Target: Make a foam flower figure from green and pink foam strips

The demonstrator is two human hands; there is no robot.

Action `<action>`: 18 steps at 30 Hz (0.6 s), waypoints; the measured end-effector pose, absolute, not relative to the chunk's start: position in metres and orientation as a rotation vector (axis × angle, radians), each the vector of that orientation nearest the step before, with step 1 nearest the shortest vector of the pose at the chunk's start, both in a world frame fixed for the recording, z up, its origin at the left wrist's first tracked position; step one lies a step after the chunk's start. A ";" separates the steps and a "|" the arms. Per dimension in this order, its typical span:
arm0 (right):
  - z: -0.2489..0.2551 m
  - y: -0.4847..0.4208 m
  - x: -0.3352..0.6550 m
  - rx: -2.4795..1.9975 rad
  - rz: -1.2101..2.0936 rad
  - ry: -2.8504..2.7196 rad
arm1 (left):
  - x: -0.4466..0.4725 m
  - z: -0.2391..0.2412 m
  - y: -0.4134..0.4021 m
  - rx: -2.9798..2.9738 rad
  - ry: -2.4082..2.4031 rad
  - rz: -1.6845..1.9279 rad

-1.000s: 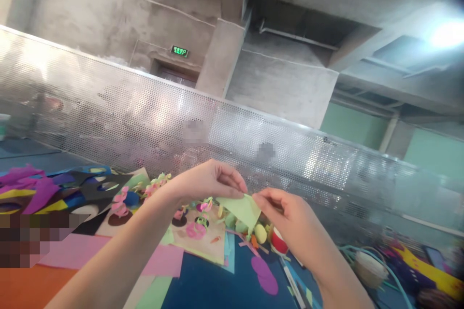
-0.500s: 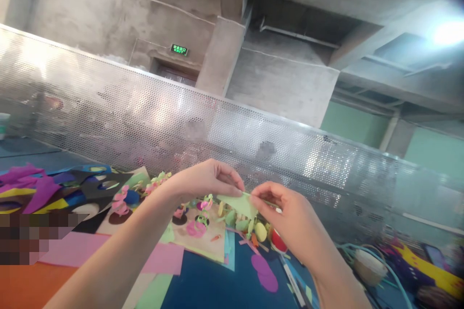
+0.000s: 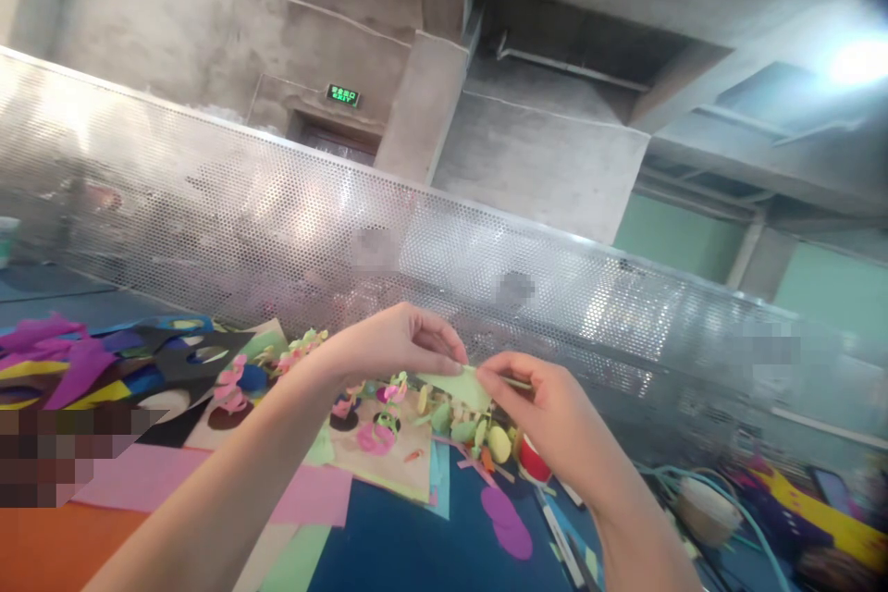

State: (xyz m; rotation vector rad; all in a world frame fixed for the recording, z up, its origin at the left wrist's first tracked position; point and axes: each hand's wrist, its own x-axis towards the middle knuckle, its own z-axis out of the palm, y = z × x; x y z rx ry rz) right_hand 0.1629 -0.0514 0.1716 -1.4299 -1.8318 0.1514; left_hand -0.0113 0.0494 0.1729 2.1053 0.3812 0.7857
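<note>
My left hand (image 3: 392,344) and my right hand (image 3: 545,412) meet above the table and both pinch a small piece of light green paper (image 3: 458,386). The paper lies nearly flat and edge-on between the fingertips. Below the hands lies a beige card (image 3: 388,462) with pink and green paper curls glued on it. Beside it are small paper shapes, a yellow ball (image 3: 498,444) and a red and white roll (image 3: 533,461).
Pink sheets (image 3: 166,481), an orange sheet (image 3: 42,550) and purple, black and yellow paper scraps (image 3: 90,370) cover the blue table. A purple cutout (image 3: 506,523) lies near my right wrist. A perforated metal screen (image 3: 277,222) runs behind. A twine roll (image 3: 704,513) sits at right.
The green paper has been turned from hanging face-on to nearly flat, and my right hand has moved slightly left and up toward my left hand.
</note>
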 end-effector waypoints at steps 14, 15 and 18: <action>0.173 -0.050 0.165 -1.424 0.225 -1.832 | -0.009 0.171 0.049 2.177 0.379 0.843; 0.173 -0.050 0.165 -1.413 0.230 -1.827 | -0.009 0.171 0.050 2.166 0.386 0.843; 0.174 -0.050 0.165 -1.381 0.218 -1.807 | -0.011 0.172 0.052 2.085 0.386 0.812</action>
